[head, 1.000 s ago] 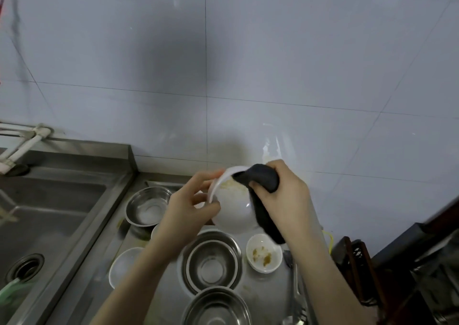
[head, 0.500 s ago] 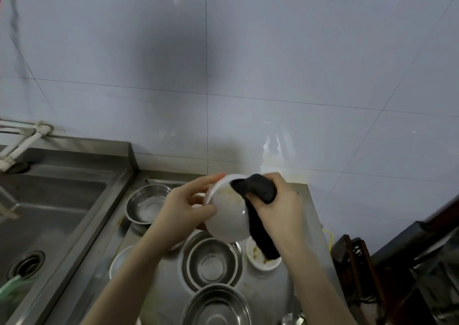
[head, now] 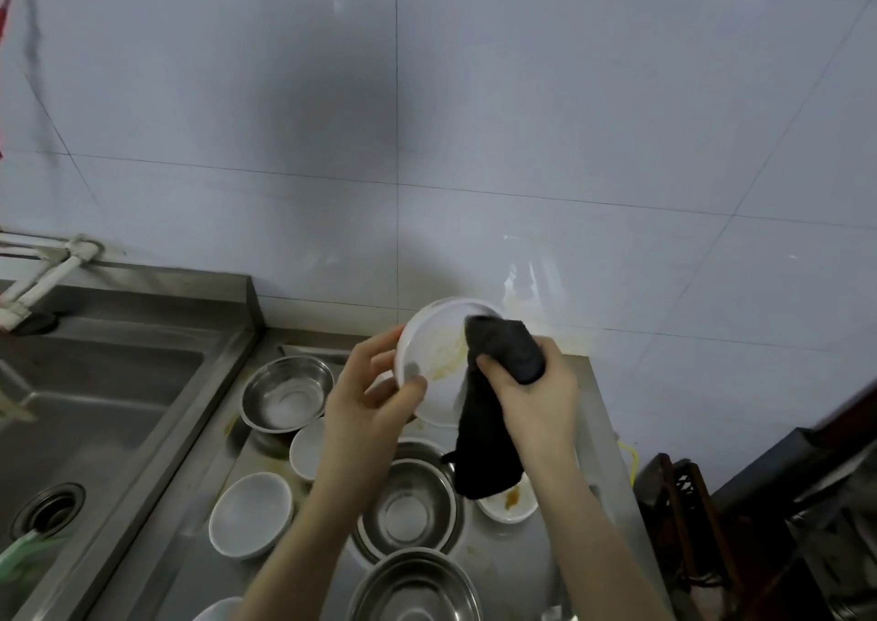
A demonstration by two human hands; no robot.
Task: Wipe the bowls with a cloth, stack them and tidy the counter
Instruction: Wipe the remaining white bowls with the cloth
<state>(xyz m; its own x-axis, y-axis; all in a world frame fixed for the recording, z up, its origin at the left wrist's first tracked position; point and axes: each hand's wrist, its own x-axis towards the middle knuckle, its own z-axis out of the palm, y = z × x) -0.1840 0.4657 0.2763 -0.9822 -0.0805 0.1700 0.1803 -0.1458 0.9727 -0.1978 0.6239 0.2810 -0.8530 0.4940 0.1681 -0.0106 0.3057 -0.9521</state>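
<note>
My left hand (head: 368,400) grips the left rim of a white bowl (head: 439,355), held tilted above the counter with yellowish smears inside. My right hand (head: 534,390) clutches a dark cloth (head: 503,350) pressed against the bowl's inner right side; the cloth's tail hangs down over the dishes. Below on the steel counter (head: 588,430) sit steel bowls (head: 287,392) (head: 408,506) (head: 417,587), white bowls (head: 251,513) (head: 306,447) and a stained white dish (head: 510,504), partly hidden by the cloth.
A steel sink (head: 90,407) with a drain (head: 47,509) lies to the left, white pipes (head: 42,269) above it. The tiled wall (head: 474,146) stands behind. Dark racks and objects (head: 712,525) crowd the right side.
The bowl has tilted so its smeared inside faces me more, and the cloth has shifted across its inner right side. The view has dipped slightly, so more of the counter shows.
</note>
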